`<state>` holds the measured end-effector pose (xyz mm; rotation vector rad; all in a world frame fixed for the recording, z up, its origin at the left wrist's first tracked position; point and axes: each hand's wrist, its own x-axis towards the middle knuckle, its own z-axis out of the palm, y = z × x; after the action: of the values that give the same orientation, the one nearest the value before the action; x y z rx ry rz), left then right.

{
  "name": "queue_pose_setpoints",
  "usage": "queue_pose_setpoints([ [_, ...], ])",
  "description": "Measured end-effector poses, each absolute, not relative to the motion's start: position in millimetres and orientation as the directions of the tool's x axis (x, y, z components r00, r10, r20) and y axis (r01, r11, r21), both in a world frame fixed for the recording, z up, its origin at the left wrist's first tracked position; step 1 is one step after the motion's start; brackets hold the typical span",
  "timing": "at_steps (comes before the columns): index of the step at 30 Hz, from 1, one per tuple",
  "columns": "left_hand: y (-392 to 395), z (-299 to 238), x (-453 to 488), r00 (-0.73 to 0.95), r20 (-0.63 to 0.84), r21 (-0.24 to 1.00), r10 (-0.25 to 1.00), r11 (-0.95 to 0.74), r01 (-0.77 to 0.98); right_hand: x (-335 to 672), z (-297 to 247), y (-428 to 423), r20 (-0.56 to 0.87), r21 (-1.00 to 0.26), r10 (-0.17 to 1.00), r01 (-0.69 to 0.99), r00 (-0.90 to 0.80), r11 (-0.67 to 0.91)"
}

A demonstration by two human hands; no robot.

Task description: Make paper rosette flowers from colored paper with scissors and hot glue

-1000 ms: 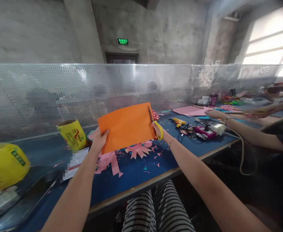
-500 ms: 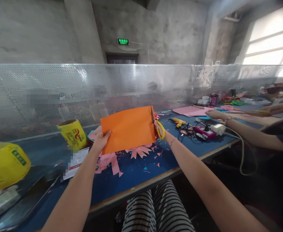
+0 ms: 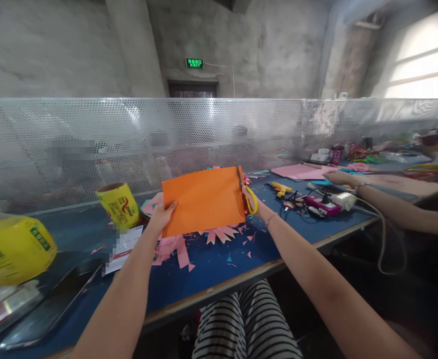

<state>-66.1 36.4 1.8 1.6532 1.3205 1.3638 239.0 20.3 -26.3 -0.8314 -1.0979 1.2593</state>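
Observation:
My left hand (image 3: 161, 218) pinches the lower left corner of an orange paper sheet (image 3: 203, 200), holding it up above the blue table (image 3: 211, 267). At the sheet's right edge, my right hand (image 3: 255, 206) grips yellow-handled scissors (image 3: 246, 193) whose blades point up along that edge. Pink paper flowers and scraps (image 3: 200, 238) lie on the table under the sheet.
A yellow tape roll (image 3: 118, 205) and a yellow bottle (image 3: 13, 245) stand at left. A glue gun (image 3: 281, 188) and a pink device (image 3: 321, 204) with cables lie at right. Another person's arm (image 3: 386, 207) reaches across there. A perforated metal screen (image 3: 91, 144) backs the table.
The orange sheet and both hands have shifted slightly right and down in view, mostly with the camera. The scissors have stayed at the sheet's right edge.

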Motion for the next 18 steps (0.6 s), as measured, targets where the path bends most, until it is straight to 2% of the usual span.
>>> queue_pose_setpoints([
  [3, 35.8, 0.4, -66.2, -0.002, 0.302, 0.902, 0.953, -0.285, 0.325, 240.8, -26.7, 20.2, 0.139, -0.936, 0.990, -0.330, -0.030, 0.121],
  [6, 33.5, 1.8, -65.6, -0.013, 0.311, 0.893, 0.950, -0.288, 0.346, 242.2, -27.2, 20.2, 0.159, -0.936, 0.987, -0.318, -0.003, 0.150],
  [14, 29.7, 7.3, -61.9, -0.042, 0.360, 0.854, 0.932, -0.310, 0.418, 242.5, -29.0, 25.4, 0.292, -0.953, 0.954, -0.067, 0.075, 0.296],
  [18, 35.1, 5.6, -64.4, -0.046, 0.394, 0.837, 0.918, -0.337, 0.432, 238.9, -26.0, 23.0, 0.203, -0.965, 0.977, -0.154, 0.072, 0.212],
])
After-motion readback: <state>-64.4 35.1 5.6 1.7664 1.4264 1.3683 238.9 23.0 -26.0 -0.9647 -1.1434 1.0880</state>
